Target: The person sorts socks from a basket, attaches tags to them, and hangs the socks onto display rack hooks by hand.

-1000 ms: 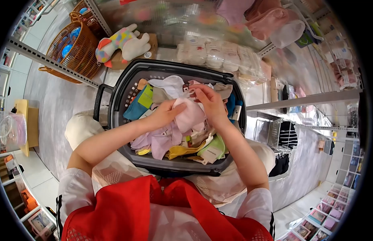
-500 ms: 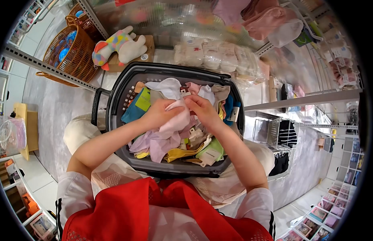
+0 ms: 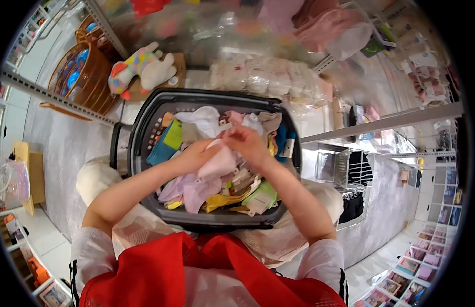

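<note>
The pale pink cloth is clamped in the left hand, midway between the side edges of the basket; its upper end is apparently pinched by the right hand. A light, steady pinch is called for.

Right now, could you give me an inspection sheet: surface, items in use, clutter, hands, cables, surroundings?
Surface: grey floor; dark basket between the person's legs.
Items in use: pale pink cloth, held over the basket.
Clutter: mixed fabric pieces piled inside, including teal cloth and yellow cloth, some tagged.
Hands: left hand grips the pink cloth; right hand is at its upper end, grip unclear.
Cables: nothing seen.
Surroundings: plush toy, wicker basket, plastic-wrapped packs.
</note>
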Motion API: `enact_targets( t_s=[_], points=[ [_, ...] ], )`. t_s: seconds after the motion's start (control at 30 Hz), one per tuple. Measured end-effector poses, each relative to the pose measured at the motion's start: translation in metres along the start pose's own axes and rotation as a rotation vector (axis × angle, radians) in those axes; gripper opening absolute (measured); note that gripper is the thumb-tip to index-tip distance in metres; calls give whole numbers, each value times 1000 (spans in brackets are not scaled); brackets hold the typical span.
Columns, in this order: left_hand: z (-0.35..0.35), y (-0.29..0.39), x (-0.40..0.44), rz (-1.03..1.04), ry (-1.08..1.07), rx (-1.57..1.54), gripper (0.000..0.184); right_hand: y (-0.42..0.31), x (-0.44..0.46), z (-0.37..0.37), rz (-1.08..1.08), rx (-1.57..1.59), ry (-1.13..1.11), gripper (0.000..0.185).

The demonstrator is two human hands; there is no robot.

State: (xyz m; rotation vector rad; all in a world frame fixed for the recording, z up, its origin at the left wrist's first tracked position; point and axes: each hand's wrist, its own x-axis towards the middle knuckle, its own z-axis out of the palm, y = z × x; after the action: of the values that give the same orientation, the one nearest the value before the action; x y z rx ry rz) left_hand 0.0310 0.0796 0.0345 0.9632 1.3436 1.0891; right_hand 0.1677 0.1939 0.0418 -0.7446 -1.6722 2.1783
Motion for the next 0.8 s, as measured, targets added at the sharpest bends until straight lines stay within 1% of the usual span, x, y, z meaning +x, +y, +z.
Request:
enact_targets(
  t_s=[0.07,0.1,0.13,0.2,0.3,0.37,0.4,0.47,0.57,0.67,0.7,0.8],
  points=[
    [0,-2,-2,41,53,111,25,3,1,-2,-43,-178,-33,12],
    [-3,-5,-1,28,54,126,25,1,-1,-2,18,-144,-72,7],
    [-6,-8,-1,14,59,143,25,-4,-3,0,17,-108,-124,9],
    [-6,-6,1,-13,68,180,25,-13,-5,2,2,-226,-167,11],
    [-4,9,-5,-43,76,238,25,-3,-6,2,-32,-155,-230,14],
    [-3,11,-7,-54,73,285,27,-6,-8,3,8,-193,-255,14],
    [-4,9,-7,-47,68,269,25,-8,-10,4,28,-214,-268,14],
    [-7,3,-7,-30,59,238,23,-6,-11,4,47,-80,-277,14],
    [2,9,-11,147,225,249,16,-8,-11,5,57,40,-289,14],
    [2,21,-15,-1,229,115,23,-8,-10,4,75,48,-279,13],
    [1,19,-15,-12,212,90,25,-5,-10,4,84,40,-272,12],
    [-1,10,-12,-35,164,23,29,7,-6,5,6,-20,-181,11]
  ],
)
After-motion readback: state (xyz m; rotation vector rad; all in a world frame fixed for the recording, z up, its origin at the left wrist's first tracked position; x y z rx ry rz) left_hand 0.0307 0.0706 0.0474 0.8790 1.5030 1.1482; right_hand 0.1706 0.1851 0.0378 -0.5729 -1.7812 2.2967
